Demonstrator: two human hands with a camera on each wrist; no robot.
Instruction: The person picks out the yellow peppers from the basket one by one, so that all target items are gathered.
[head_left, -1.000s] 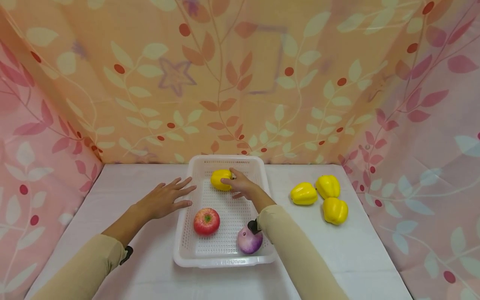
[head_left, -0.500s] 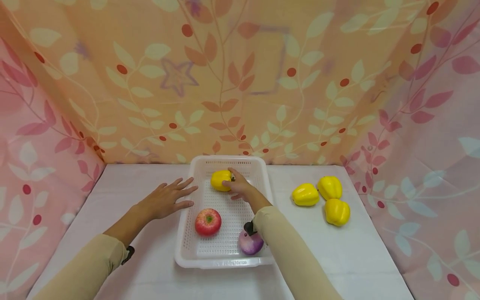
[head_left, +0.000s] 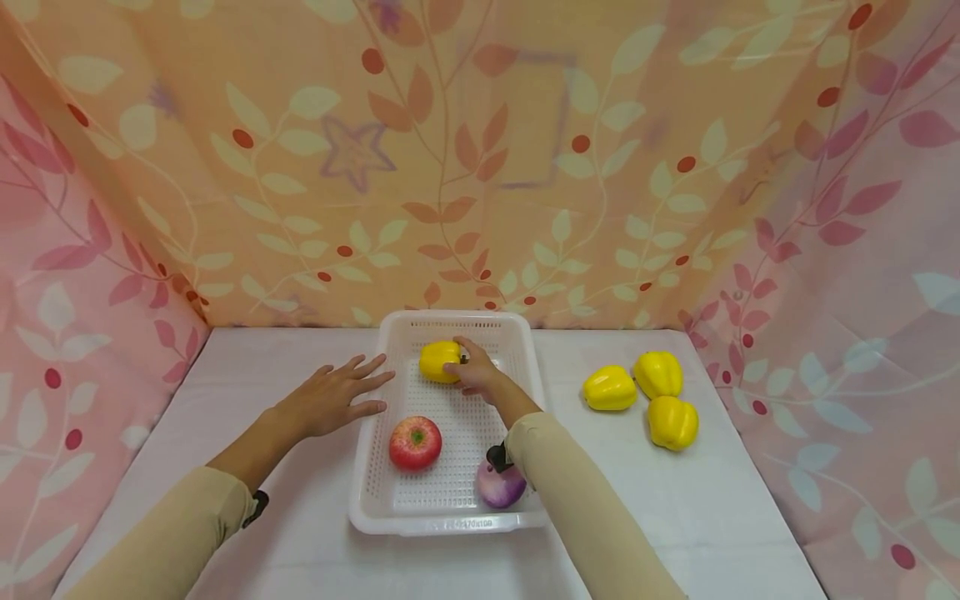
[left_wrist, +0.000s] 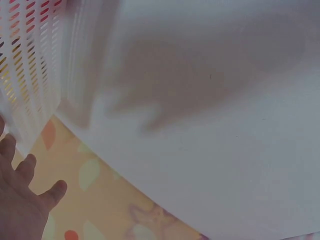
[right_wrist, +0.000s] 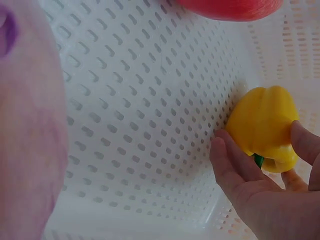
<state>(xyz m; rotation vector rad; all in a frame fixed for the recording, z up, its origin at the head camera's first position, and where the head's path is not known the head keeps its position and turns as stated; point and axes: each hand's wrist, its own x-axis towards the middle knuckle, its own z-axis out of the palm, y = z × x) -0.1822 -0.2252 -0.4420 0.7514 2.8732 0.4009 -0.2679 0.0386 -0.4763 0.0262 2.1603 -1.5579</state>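
In the head view my right hand reaches into the white plastic basket and grips a yellow bell pepper near the far end. The right wrist view has the thumb on one side of this pepper and fingers around its green-stemmed end. My left hand is spread at the basket's left rim, fingers straight and holding nothing; whether it touches the rim cannot be told. A red apple lies in the near left of the basket. At the near right sits a round purple-and-white vegetable, partly hidden by the right wrist.
Three more yellow bell peppers lie close together on the white tabletop, right of the basket. Patterned cloth hangs behind the table and on both sides.
My right fingers have drawn in closer around the yellow bell pepper, which has shifted very slightly left. The left hand stays at the rim.
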